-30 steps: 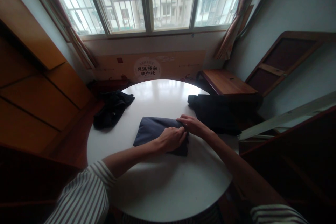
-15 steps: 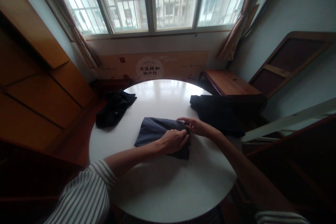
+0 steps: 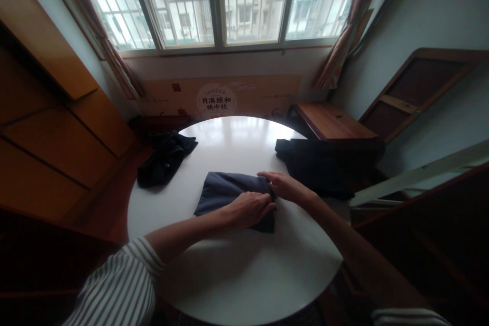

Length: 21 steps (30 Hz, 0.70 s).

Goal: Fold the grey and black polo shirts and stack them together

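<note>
Left hand (image 3: 250,210) and right hand (image 3: 286,185) work at the right end of a grey cloth (image 3: 223,189).
The left fingers curl over this end and the right fingers bend loosely at its far corner; whether they pinch the fabric, I cannot tell. The cloth lies on the white table (image 3: 244,277), with 1 crumpled dark garment (image 3: 162,163) to its left and 1 flatter dark garment (image 3: 317,165) to its right. The step seems to be arranging this end; the next move calls for keeping layers even.

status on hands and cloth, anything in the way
Left hand on grey cloth. Right hand at its far right corner. Dark clothes either side, apart from it.
</note>
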{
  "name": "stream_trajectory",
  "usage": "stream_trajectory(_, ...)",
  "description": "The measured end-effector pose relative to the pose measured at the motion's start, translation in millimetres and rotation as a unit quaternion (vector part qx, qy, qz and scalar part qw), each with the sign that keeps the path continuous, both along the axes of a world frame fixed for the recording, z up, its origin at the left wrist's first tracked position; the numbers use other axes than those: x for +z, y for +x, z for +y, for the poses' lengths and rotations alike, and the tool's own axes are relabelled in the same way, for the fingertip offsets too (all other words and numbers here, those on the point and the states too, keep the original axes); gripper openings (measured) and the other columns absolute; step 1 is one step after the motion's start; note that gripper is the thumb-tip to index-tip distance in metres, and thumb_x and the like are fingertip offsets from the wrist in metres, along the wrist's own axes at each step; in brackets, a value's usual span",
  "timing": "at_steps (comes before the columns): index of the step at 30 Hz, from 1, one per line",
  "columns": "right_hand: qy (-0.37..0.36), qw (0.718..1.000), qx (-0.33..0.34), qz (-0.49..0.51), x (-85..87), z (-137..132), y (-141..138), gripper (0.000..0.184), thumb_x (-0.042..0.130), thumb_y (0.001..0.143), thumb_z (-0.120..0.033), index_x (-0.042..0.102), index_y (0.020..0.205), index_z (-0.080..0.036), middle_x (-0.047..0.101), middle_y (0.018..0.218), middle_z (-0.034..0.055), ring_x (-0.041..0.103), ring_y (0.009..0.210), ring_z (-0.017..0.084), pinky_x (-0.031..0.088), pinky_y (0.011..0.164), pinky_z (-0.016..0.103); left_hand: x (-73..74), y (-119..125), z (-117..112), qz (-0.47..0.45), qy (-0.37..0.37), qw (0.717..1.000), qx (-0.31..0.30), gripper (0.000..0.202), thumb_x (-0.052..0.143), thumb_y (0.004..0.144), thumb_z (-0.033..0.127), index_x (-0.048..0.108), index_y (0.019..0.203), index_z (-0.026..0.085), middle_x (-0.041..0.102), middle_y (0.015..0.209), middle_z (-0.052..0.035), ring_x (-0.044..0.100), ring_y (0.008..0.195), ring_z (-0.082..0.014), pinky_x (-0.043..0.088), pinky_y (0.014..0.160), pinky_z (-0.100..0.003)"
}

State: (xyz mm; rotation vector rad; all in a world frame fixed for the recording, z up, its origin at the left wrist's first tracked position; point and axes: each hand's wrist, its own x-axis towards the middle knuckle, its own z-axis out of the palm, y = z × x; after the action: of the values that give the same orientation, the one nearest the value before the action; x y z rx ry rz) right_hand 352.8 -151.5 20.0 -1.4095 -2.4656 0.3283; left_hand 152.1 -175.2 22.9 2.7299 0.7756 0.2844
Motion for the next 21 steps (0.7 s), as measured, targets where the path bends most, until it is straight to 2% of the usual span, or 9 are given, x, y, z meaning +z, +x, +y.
stream_trajectory(3, 0.022, 0.999, -0.003, 0.036, 17.1, -9, -2, 0.055, 0.043, 0.083, 0.001, 0.063, 0.129, -0.02, 0.069, 0.118, 0.0107, 0.067, 0.103, 0.022, 0.051, 0.087, 0.03, 11.5, -17, 8, -0.019, 0.019, 1.0, -0.014, 0.039, 0.029, 0.105, 0.032, 0.063, 0.096, 0.015, 0.068, 0.095, -0.0098, 0.067, 0.088, -0.0207, 0.051, 0.082, -0.033)
stream_trajectory(5, 0.058, 0.995, 0.001, 0.082, 22.2, -14, -11, 0.047, 0.042, 0.091, -0.006, 0.061, 0.132, -0.019, 0.067, 0.125, 0.0122, 0.064, 0.113, 0.024, 0.049, 0.098, 0.036, 13.1, -32, 18, -0.018, 0.055, 0.998, 0.011, 0.037, 0.03, 0.104, 0.029, 0.063, 0.113, 0.015, 0.066, 0.115, -0.0137, 0.061, 0.111, -0.0246, 0.046, 0.098, -0.04)
stream_trajectory(7, 0.062, 0.993, 0.028, 0.094, 16.7, -16, -23, 0.043, 0.045, 0.099, -0.024, 0.054, 0.14, -0.02, 0.059, 0.138, 0.013, 0.055, 0.127, 0.026, 0.043, 0.108, 0.043, 6.8, -47, 26, 0.005, 0.075, 0.996, 0.052, 0.042, 0.035, 0.103, 0.036, 0.052, 0.137, 0.017, 0.053, 0.142, -0.0153, 0.045, 0.135, -0.0299, 0.036, 0.11, -0.05)
stream_trajectory(9, 0.039, 0.997, 0.033, 0.052, 1.5, -19, -31, 0.052, 0.047, 0.1, -0.042, 0.045, 0.148, -0.022, 0.047, 0.15, 0.0136, 0.043, 0.139, 0.029, 0.035, 0.113, 0.049, -4.8, -63, 30, 0.035, 0.069, 0.993, 0.086, 0.057, 0.036, 0.102, 0.047, 0.034, 0.152, 0.019, 0.036, 0.157, -0.014, 0.028, 0.146, -0.0316, 0.027, 0.115, -0.054)
stream_trajectory(12, 0.015, 0.999, -0.039, -0.017, -26.1, -26, -28, 0.062, 0.04, 0.1, -0.053, 0.036, 0.153, -0.019, 0.036, 0.156, 0.0159, 0.033, 0.145, 0.032, 0.029, 0.115, 0.055, -21.6, -87, 25, 0.061, 0.057, 0.989, 0.124, 0.069, 0.034, 0.099, 0.058, 0.024, 0.157, 0.021, 0.026, 0.162, -0.011, 0.02, 0.15, -0.0299, 0.019, 0.119, -0.052)
stream_trajectory(15, 0.004, 0.996, -0.081, -0.039, -42.8, -34, -17, 0.062, 0.03, 0.103, -0.05, 0.031, 0.154, -0.016, 0.034, 0.157, 0.0158, 0.029, 0.146, 0.03, 0.025, 0.116, 0.056, -30.7, -111, 16, 0.078, 0.053, 0.979, 0.179, 0.073, 0.034, 0.097, 0.063, 0.025, 0.157, 0.022, 0.022, 0.163, -0.0105, 0.014, 0.151, -0.0325, 0.018, 0.118, -0.056)
stream_trajectory(18, -0.001, 0.995, -0.096, -0.028, -46.2, -42, -8, 0.063, 0.03, 0.103, -0.05, 0.034, 0.153, -0.012, 0.034, 0.157, 0.0169, 0.028, 0.147, 0.031, 0.026, 0.117, 0.056, -33.8, -131, 14, 0.08, 0.034, 0.968, 0.234, 0.079, 0.035, 0.095, 0.067, 0.023, 0.157, 0.019, 0.017, 0.164, -0.0141, 0.016, 0.15, -0.0358, 0.026, 0.115, -0.058)
stream_trajectory(21, 0.002, 0.994, -0.108, 0.021, -41.2, -43, -4, 0.06, 0.033, 0.102, -0.047, 0.044, 0.146, -0.007, 0.043, 0.15, 0.0217, 0.038, 0.142, 0.032, 0.031, 0.115, 0.053, -32.0, -141, 24, 0.043, 0.025, 0.97, 0.237, 0.073, 0.033, 0.098, 0.061, 0.03, 0.153, 0.013, 0.026, 0.161, -0.0168, 0.026, 0.147, -0.0324, 0.028, 0.117, -0.05)
